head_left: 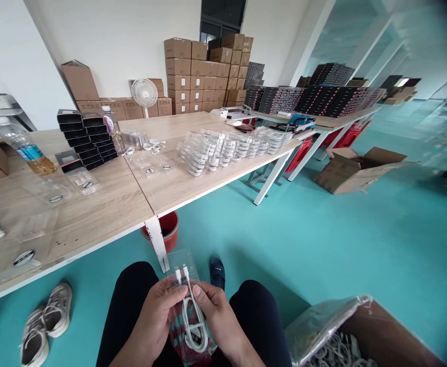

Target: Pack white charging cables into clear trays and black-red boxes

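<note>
Between my knees, a white charging cable (195,326), coiled with both plugs pointing up, lies on or in a clear plastic bag (187,257); I cannot tell which. My left hand (161,308) grips the bag's left side, thumb pressed near the plugs. From the right, my right hand (218,313) pinches the cable and bag, with its thumb by the upper part of the coil. The fingers beneath are hidden behind the bag. Below the coil, reddish and teal patterning shows through the plastic.
A wooden table (104,214) ahead carries rows of bagged cables (223,150), stacked black boxes (88,140) and a bottle (26,145). A plastic-lined carton of cables (342,351) stands at my lower right. Shoes (47,323) and a red bucket (170,229) are on the floor.
</note>
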### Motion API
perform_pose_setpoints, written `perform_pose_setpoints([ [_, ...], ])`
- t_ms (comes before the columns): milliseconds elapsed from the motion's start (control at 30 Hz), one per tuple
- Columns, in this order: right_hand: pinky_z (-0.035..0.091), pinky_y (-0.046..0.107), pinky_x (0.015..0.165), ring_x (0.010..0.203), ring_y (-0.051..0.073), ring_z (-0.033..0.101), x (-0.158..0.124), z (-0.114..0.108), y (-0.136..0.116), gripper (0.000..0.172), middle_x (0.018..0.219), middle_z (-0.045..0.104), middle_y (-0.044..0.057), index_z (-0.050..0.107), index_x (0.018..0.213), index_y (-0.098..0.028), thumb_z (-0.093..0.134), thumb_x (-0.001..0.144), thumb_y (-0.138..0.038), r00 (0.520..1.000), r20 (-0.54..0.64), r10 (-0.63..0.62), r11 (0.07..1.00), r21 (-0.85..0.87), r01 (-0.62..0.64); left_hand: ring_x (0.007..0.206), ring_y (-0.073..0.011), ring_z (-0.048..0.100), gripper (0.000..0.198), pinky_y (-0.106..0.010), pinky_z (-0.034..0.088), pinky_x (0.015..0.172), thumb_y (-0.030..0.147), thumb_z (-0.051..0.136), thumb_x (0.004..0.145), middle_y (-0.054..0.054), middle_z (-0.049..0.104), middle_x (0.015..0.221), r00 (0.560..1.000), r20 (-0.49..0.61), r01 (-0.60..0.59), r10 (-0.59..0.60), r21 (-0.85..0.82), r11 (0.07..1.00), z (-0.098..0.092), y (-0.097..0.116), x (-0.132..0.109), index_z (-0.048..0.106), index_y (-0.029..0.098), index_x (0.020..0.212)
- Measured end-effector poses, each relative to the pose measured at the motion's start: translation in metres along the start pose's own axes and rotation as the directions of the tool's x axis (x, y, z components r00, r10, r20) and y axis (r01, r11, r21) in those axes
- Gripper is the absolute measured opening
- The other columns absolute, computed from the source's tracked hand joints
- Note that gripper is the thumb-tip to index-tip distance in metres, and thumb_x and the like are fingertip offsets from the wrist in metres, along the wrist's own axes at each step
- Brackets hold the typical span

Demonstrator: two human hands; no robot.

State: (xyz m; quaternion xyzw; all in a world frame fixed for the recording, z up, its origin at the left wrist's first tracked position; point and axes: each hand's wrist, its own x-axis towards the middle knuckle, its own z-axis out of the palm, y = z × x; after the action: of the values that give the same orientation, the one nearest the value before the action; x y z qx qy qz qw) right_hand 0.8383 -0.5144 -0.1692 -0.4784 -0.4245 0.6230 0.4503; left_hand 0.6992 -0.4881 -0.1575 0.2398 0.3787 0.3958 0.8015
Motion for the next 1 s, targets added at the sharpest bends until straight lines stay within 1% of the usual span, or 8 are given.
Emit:
perform_pose_setpoints([
  [167,0.05,0.033,0.072,0.075,0.019,0.06,-0.001,-0.005,0.007,0.049,0.081,0.067,0.003,0.062,0.12,-0.018,0.059,0.087,-0.054,0.997,-0.022,-0.074,0.997,-0.013,0.073,0.064,-0.0172,0.063,0.024,-0.029,0.05,0.063,0.029,0.079,0.071,-0.007,0.069,0.073,1.0,0.016,0.002,-0.003,0.014,1.0,0.001,0.003,0.0,0.073,0.013,0.088],
  [300,0.044,0.028,0.059,0.063,0.015,0.051,-0.002,-0.013,0.007,0.062,0.072,0.06,-0.002,0.05,0.135,-0.019,0.064,0.084,-0.052,0.985,-0.108,-0.131,0.953,-0.286,0.095,0.069,-0.0202,0.066,0.03,-0.03,0.051,0.067,0.029,0.077,0.073,-0.01,0.073,0.08,0.999,0.019,-0.028,0.026,0.076,0.997,0.002,0.004,0.002,0.073,0.013,0.098],
  [400,0.042,0.027,0.058,0.06,0.014,0.048,-0.005,-0.016,-0.003,0.059,0.069,0.058,-0.003,0.047,0.139,-0.02,0.057,0.09,-0.049,0.987,-0.034,-0.156,0.874,-0.47,0.122,0.069,-0.0203,0.067,0.033,-0.029,0.051,0.067,0.027,0.077,0.073,-0.009,0.074,0.079,0.999,0.035,-0.039,0.036,0.066,0.997,0.004,0.005,0.001,0.073,0.015,0.103],
  [467,0.044,0.028,0.063,0.064,0.015,0.052,-0.008,-0.014,-0.012,0.052,0.073,0.061,-0.002,0.048,0.139,-0.02,0.05,0.094,-0.047,0.987,0.033,-0.157,0.86,-0.487,0.153,0.067,-0.0197,0.067,0.035,-0.028,0.05,0.065,0.027,0.078,0.072,-0.008,0.073,0.076,0.999,0.042,-0.03,0.028,0.06,0.998,0.004,0.006,-0.001,0.073,0.015,0.105],
  [567,0.049,0.03,0.072,0.077,0.019,0.059,-0.01,-0.011,-0.018,0.046,0.086,0.066,0.002,0.053,0.135,-0.022,0.048,0.095,-0.046,0.986,0.072,-0.149,0.907,-0.388,0.165,0.065,-0.0199,0.066,0.037,-0.029,0.05,0.065,0.028,0.08,0.07,-0.008,0.073,0.073,0.997,0.073,0.001,-0.005,0.057,0.998,0.004,0.006,-0.002,0.074,0.014,0.104],
  [733,0.05,0.037,0.087,0.091,0.023,0.063,-0.004,-0.01,-0.005,0.045,0.097,0.069,0.005,0.055,0.129,-0.023,0.057,0.09,-0.046,0.991,-0.008,-0.132,0.981,-0.145,0.129,0.07,-0.021,0.068,0.047,-0.032,0.052,0.069,0.029,0.08,0.071,-0.008,0.073,0.077,0.999,0.027,-0.033,0.031,0.091,0.995,0.0,0.004,0.001,0.07,0.014,0.114],
  [867,0.051,0.037,0.083,0.085,0.022,0.064,-0.003,-0.015,0.011,0.045,0.095,0.069,0.005,0.059,0.121,-0.022,0.065,0.085,-0.048,0.997,-0.018,-0.075,0.996,0.046,0.076,0.082,-0.0261,0.071,0.072,-0.036,0.053,0.076,0.029,0.082,0.069,-0.009,0.075,0.086,0.992,-0.107,-0.059,0.069,0.094,0.994,-0.005,0.001,0.01,0.055,0.018,0.134],
  [1000,0.049,0.033,0.076,0.076,0.016,0.06,-0.01,-0.017,0.02,0.049,0.087,0.065,0.001,0.059,0.12,-0.022,0.074,0.078,-0.042,1.0,0.023,-0.008,0.987,0.158,0.004,0.092,-0.0279,0.071,0.08,-0.039,0.053,0.084,0.029,0.081,0.071,-0.01,0.076,0.09,0.992,-0.103,-0.067,0.072,0.047,0.997,-0.01,-0.002,0.015,0.045,0.019,0.142],
])
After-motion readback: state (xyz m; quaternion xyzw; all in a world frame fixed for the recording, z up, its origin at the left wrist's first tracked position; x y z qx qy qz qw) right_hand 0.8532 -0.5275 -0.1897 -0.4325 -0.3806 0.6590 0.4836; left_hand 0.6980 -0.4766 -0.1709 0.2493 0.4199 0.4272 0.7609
